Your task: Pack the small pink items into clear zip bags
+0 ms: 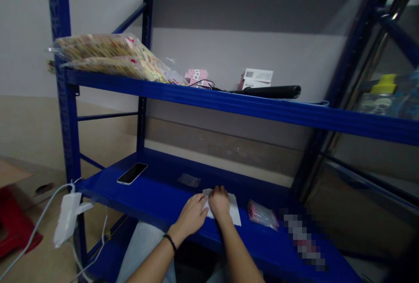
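A sheet of white paper point(234, 211) lies on the lower blue shelf, partly covered by my hands. My left hand point(194, 212), with a dark band at its wrist, has its fingers together at the left part of the paper. Right beside it, my right hand point(219, 202) rests over the middle of the sheet, fingers bent down onto it. Both hands look closed on the paper, though the fingertips are partly hidden. To the right sits a clear plastic bag with pink-red contents point(262, 215). Behind my left hand is a small clear bag point(189, 180).
A phone point(132, 173) lies at the shelf's left. The upper shelf point(209, 100) holds bagged yellowish packs point(108, 56), pink boxes point(197, 76), white-and-pink boxes point(258, 76) and a black tube point(273, 91). A white power strip point(67, 217) hangs at the left post. A blurred patch is at right.
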Available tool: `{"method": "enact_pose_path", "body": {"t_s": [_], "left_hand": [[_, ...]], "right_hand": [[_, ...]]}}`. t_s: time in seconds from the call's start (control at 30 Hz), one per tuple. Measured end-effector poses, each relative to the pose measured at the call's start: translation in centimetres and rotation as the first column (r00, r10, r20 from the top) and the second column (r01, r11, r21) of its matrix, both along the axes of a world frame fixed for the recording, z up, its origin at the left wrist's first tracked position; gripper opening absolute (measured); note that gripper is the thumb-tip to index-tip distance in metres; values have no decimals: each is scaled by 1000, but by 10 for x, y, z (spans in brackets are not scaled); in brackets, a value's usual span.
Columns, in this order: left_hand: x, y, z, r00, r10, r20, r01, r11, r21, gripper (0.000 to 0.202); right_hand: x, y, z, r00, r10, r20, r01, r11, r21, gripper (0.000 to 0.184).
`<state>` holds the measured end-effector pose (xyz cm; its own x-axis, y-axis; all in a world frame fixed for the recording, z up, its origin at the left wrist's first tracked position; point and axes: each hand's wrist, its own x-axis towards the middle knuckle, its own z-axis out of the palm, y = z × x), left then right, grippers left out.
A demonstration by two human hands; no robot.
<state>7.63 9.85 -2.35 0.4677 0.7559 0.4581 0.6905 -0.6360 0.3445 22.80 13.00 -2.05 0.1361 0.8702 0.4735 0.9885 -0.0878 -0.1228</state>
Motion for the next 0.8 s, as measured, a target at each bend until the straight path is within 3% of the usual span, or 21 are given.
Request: {"method": "enact_pose_path", "body": {"t_s": [0.13, 0.23, 0.33, 0.4, 0.47, 0.53, 0.63, 0.7, 0.8], "left_hand": [[5, -20, -7, 997, -57, -46, 58, 998, 7, 40], [5, -19, -5, 996, -45, -74, 47, 999, 20, 38], [3, -16, -7, 997, -40, -71, 43, 998, 35, 38], [1, -15, -10, 997, -45, -57, 47, 998, 42, 38], [0, -16, -12, 998, -46, -32, 48, 998, 50, 39], [4, -19, -10, 999, -27, 26, 25, 998, 62, 39], [32, -28, 6, 988, -43, 149, 32, 997, 73, 35], [69, -33, 24, 968, -187, 167, 175, 981, 85, 33], [139, -31, 54, 904, -421, 74, 415, 906, 80, 38]], "right_hand": [[5, -11, 20, 998, -50, -27, 49, 999, -21, 29], [32, -27, 43, 994, -62, -89, 59, 997, -45, 37], [88, -50, 64, 957, -46, -287, 28, 997, -67, 39], [137, -68, 70, 904, -128, -407, 116, 992, -53, 40], [183, -86, 69, 867, -234, -440, 233, 971, -56, 40], [218, -101, 63, 856, -281, -434, 242, 960, -145, 37], [243, -120, 48, 837, -280, -471, 208, 958, -200, 36], [245, -130, 37, 793, -271, -546, 226, 963, -150, 38], [242, -145, 23, 714, -171, -679, 212, 977, -23, 42]]}}
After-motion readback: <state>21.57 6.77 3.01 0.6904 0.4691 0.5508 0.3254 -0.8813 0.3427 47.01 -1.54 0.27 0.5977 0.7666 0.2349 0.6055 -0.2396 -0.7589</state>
